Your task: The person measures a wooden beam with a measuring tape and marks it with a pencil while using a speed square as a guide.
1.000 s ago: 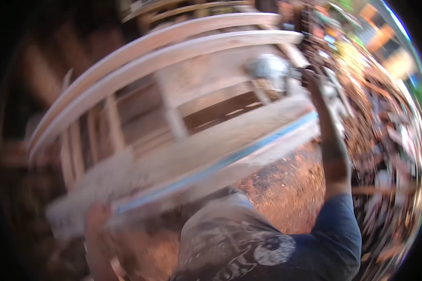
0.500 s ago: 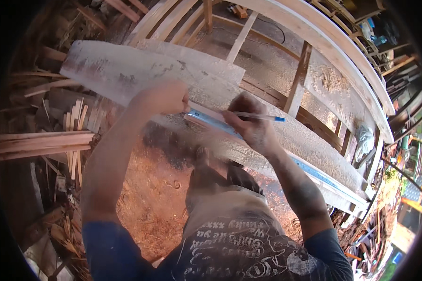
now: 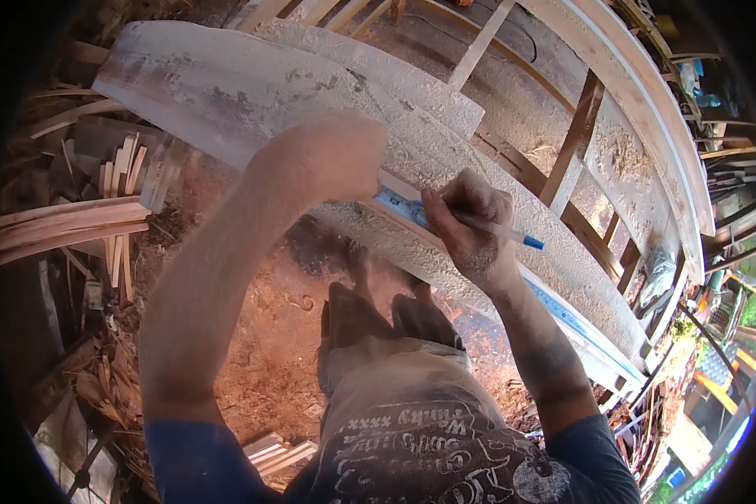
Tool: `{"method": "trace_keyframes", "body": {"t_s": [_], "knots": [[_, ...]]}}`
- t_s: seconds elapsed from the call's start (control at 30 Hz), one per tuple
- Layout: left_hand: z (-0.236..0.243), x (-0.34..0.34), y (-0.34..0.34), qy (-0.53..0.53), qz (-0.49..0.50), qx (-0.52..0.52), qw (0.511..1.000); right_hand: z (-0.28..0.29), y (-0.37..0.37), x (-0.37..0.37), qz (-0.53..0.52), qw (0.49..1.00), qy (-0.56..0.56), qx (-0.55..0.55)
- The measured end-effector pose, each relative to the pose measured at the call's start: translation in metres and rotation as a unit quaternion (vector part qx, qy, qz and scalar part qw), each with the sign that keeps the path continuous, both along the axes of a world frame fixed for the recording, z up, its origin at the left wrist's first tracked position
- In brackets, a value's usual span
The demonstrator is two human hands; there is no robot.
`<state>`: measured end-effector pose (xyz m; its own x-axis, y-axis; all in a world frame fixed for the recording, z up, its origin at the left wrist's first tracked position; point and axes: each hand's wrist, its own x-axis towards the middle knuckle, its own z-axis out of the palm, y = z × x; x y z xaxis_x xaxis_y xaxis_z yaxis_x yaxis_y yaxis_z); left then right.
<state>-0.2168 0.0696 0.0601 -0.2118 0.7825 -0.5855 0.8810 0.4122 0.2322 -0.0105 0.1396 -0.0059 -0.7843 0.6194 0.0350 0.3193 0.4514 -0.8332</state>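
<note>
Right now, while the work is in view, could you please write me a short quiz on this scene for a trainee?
1. Which hand holds the pen?
A) the left
B) the right
C) neither

2. True or false: the bundle of thin wooden sticks lies on the person's left side of the picture.

3. Fill in the colour: beside the left hand, a narrow ____ strip runs along the pale board.

Key:
1. B, the right hand.
2. True.
3. Blue.
</note>
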Motion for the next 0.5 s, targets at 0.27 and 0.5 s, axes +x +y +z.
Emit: {"method": "trace_keyframes", "body": {"t_s": [0.27,0.5], "knots": [[-0.0004,0.0014,-0.0007,0.017,-0.003,-0.007,1.000,-0.0033,0.0007,-0.0003,0.033,0.997,0.052,0.038],[0.0037,0.0033,0.0025,0.019,-0.010,-0.037,0.999,-0.0019,-0.0008,-0.0002,0.016,0.999,0.035,-0.002]]}}
